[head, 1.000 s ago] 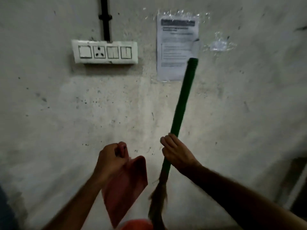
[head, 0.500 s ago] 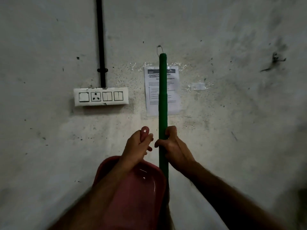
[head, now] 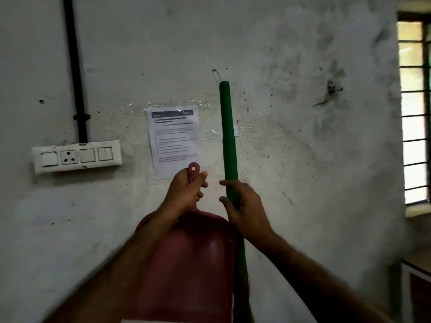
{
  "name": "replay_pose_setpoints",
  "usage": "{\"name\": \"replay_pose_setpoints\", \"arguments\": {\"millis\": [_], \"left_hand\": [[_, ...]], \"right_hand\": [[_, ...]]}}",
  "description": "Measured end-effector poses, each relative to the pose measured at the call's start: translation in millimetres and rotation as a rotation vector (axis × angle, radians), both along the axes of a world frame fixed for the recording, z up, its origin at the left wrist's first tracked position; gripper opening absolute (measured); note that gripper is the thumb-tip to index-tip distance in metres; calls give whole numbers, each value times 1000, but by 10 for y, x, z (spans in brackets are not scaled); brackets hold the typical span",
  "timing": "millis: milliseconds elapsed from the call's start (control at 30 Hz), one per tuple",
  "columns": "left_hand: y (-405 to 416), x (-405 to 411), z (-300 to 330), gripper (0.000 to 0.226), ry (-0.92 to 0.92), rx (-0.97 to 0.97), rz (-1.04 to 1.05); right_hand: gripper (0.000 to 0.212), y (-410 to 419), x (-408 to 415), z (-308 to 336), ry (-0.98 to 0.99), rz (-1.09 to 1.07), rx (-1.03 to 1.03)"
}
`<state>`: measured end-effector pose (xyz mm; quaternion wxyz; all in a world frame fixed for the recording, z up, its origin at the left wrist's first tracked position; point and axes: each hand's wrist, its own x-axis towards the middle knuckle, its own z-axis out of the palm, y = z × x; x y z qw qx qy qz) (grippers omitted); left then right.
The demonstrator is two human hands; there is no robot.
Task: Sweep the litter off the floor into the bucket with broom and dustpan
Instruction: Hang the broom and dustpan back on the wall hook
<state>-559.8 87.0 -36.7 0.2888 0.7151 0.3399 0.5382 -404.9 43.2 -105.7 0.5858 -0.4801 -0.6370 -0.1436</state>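
My right hand (head: 246, 210) holds the green handle of the broom (head: 228, 136), which stands upright against the wall. Its thumb and a fingertip stick out left of the handle. The handle's top end sits just below a nail with a wire loop (head: 216, 75). Blurred brown bristles show at the bottom edge. My left hand (head: 185, 191) grips the handle of the red dustpan (head: 193, 271), which hangs with its pan downward, beside the broom. No bucket or litter is in view.
A white switchboard (head: 77, 157) with a black conduit (head: 75, 66) above it is on the wall at left. A taped paper notice (head: 173, 141) hangs behind the dustpan handle. A barred window (head: 414, 113) and a table corner (head: 416, 264) are at right.
The view has shifted up and right, bringing the window in. Both hands and tools now sit right of the notice, and my right fingers have loosened on the broom handle.
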Motion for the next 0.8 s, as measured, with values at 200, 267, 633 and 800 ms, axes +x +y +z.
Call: {"name": "replay_pose_setpoints", "arguments": {"millis": [200, 267, 633, 800], "left_hand": [[-9, 946, 399, 21, 29, 13, -158], [-5, 1297, 498, 20, -2, 45, -190], [275, 2881, 1020, 23, 55, 134, -255], [552, 3433, 1112, 41, 86, 41, -367]], "right_hand": [[43, -143, 974, 543, 314, 143, 85], [40, -183, 1279, 726, 400, 112, 109], [23, -154, 2782, 1218, 473, 56, 128], [18, -45, 3202, 1196, 435, -45, 123]]}}
